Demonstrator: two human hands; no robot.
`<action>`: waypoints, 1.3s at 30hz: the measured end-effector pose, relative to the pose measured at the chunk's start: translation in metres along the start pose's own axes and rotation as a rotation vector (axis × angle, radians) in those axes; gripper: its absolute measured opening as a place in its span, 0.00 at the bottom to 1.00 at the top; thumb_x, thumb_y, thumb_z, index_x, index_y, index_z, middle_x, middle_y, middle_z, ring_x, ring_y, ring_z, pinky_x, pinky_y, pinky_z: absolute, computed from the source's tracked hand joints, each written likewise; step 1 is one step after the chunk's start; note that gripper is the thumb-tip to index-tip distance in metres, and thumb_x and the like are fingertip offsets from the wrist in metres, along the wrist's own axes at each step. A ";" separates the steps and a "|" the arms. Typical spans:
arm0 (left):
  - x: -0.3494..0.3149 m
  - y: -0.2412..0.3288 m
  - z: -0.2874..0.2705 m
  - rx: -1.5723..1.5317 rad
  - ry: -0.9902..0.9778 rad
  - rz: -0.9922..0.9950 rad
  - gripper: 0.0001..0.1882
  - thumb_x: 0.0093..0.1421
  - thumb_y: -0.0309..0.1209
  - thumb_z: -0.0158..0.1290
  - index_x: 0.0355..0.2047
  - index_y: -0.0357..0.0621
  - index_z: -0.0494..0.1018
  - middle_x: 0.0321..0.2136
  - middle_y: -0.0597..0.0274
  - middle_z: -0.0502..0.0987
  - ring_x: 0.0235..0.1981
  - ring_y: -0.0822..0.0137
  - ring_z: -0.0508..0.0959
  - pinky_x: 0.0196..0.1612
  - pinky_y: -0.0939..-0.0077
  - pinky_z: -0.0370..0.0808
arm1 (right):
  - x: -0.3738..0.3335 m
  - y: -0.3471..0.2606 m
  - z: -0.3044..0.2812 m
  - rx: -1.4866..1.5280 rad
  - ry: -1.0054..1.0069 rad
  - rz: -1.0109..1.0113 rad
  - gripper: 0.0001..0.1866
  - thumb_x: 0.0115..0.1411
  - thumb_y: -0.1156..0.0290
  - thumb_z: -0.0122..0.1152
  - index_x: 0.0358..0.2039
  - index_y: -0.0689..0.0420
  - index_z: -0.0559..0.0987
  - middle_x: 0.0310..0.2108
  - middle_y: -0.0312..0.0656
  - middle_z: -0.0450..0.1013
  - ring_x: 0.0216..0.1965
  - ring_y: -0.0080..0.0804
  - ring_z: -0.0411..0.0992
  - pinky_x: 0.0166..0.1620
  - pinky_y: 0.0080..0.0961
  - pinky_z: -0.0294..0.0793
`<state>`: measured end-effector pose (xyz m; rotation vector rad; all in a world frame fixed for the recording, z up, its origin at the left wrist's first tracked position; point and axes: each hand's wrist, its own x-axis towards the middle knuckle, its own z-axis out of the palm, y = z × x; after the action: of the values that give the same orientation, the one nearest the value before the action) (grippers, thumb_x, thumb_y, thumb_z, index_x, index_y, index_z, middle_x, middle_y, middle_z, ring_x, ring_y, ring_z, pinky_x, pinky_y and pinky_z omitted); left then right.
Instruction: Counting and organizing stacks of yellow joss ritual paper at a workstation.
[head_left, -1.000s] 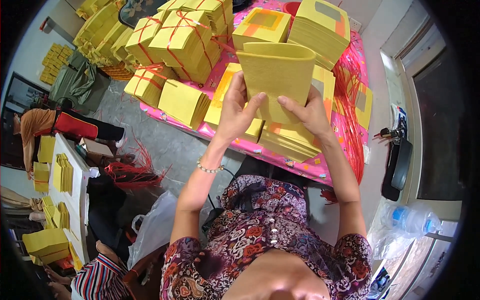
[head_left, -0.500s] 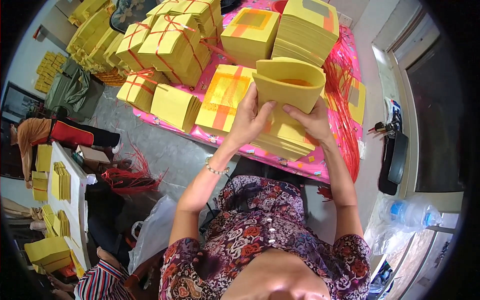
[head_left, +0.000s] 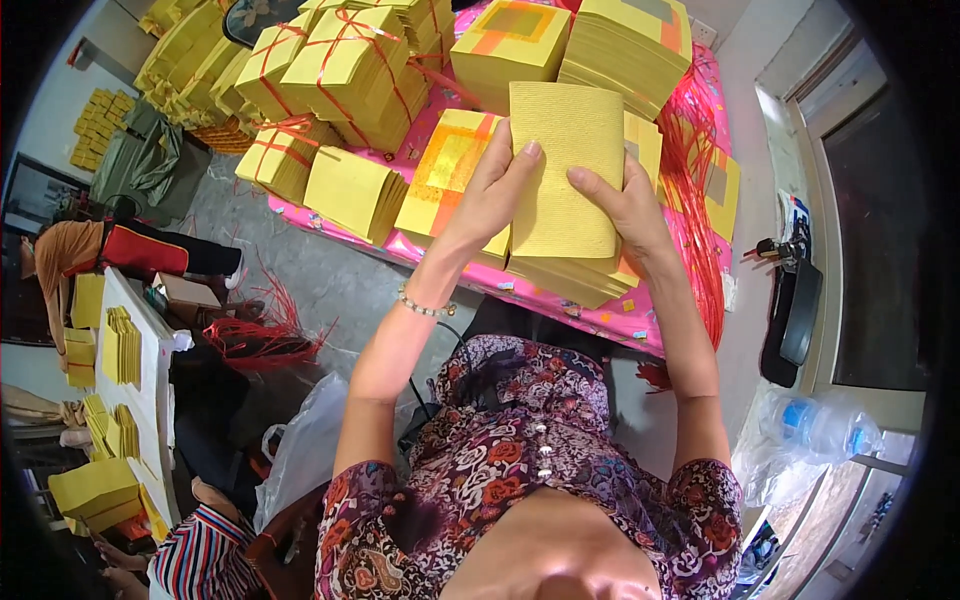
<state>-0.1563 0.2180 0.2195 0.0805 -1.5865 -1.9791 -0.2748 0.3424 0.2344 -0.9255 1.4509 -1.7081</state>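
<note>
A stack of yellow joss paper with a ribbed surface stands nearly upright between my hands. My left hand grips its left edge, thumb on the near face. On the right edge my right hand is closed the same way. Their other fingers are mostly hidden behind the paper. Below and behind it a larger pile rests on the pink table cover. Just left of that lies a pile with a gold-orange foil square, partly covered by my left hand.
Tied bundles in red ribbon and taller foil-topped piles fill the back of the pink table. Loose red ribbons hang along its right side. At left, two people work by a white table; a plastic bag sits nearby.
The paper stack was bent into a curve with its top edge showing; now it is straightened, its broad face toward me. Both hands still hold its sides.
</note>
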 end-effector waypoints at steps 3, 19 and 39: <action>-0.001 0.001 0.001 -0.026 0.026 -0.061 0.20 0.68 0.32 0.39 0.58 0.39 0.56 0.53 0.59 0.67 0.52 0.73 0.67 0.54 0.77 0.64 | 0.002 0.005 -0.002 0.080 -0.010 0.073 0.25 0.55 0.68 0.64 0.50 0.64 0.69 0.44 0.44 0.73 0.43 0.27 0.72 0.47 0.23 0.72; -0.004 0.000 0.000 -0.028 0.103 -0.178 0.21 0.67 0.31 0.42 0.58 0.37 0.57 0.53 0.58 0.68 0.52 0.71 0.68 0.54 0.76 0.65 | 0.002 0.012 0.001 -0.025 0.023 0.019 0.25 0.54 0.68 0.65 0.49 0.64 0.69 0.43 0.42 0.73 0.43 0.26 0.72 0.46 0.23 0.72; -0.031 -0.002 0.015 0.002 0.165 0.118 0.19 0.65 0.24 0.41 0.55 0.35 0.56 0.49 0.57 0.68 0.50 0.72 0.67 0.53 0.77 0.64 | -0.010 0.004 0.008 -0.074 -0.053 -0.149 0.21 0.58 0.68 0.61 0.49 0.63 0.69 0.42 0.40 0.73 0.41 0.22 0.71 0.43 0.21 0.72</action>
<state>-0.1380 0.2459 0.2121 0.1440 -1.4542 -1.8309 -0.2624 0.3460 0.2305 -1.1353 1.4497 -1.7318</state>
